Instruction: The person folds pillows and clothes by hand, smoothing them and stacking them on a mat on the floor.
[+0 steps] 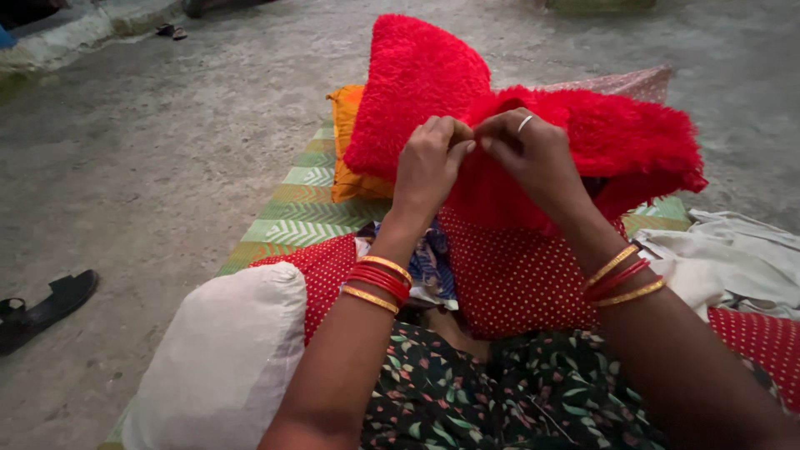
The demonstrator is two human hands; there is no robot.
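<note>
A fluffy red cushion cover (617, 137) is held up in front of me. My left hand (429, 162) and my right hand (533, 154) pinch its edge close together, fingertips almost touching. The right hand wears a silver ring; both wrists carry red and gold bangles. Behind the cover stands a second fluffy red cushion (412, 83). Below my hands a red white-dotted fabric (512, 275) hangs down over my lap.
An orange cushion (348, 146) lies behind on a green patterned mat (296, 208). A white pillow (221, 358) rests at my left knee, and pale cloth (733, 258) is heaped at the right. A black sandal (46, 308) lies on the concrete floor (150, 158).
</note>
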